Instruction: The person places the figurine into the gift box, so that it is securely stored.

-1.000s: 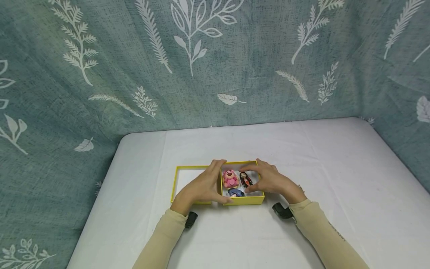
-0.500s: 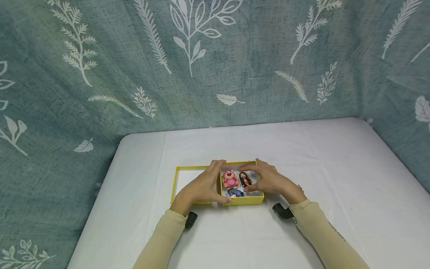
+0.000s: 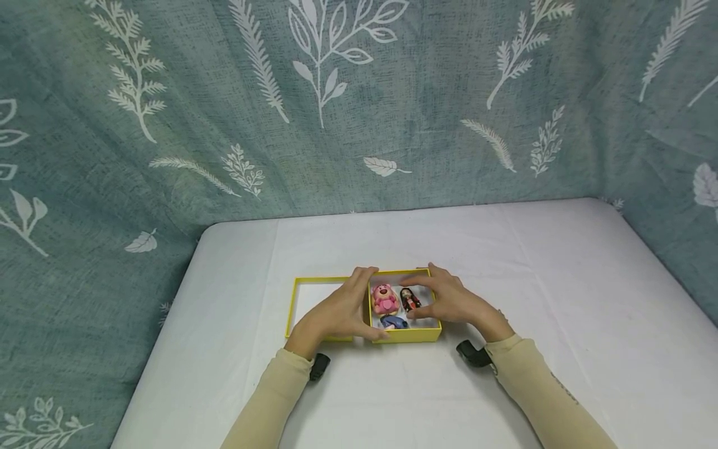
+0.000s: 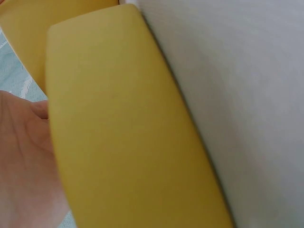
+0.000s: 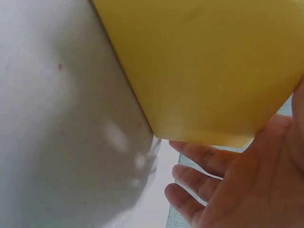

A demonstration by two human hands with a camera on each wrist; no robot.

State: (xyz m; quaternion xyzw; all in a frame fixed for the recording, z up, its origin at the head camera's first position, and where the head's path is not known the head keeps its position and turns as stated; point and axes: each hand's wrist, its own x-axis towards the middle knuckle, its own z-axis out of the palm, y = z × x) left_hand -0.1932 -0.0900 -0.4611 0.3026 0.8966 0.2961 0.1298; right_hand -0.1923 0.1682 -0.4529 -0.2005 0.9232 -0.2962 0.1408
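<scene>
Down at the near edge, seeing beige sleeves across a white table, with a black device at each wrist. Onto the yellow box, sitting on the table, opening upward, near wall running left to right. Gripping its left end with the left hand, thumb at the near wall, fingers at the far rim. Holding the right hand over its right end, thumb and index apart; can't tell whether pressing the dark-haired figure between them. Inside, finding a blue figure lying crosswise by the near wall, then a pink bear, face up, head away, beside that dark-and-red figure, slanting lengthwise, head toward far left. Left of the box, spotting a yellow-rimmed lid, white inside. From the right wrist, getting palm-side fingers, loosely spread, plus a tiny red mark on the table, both lost from the head view. Farthest back, catching a teal curtain with white leaf prints.
</scene>
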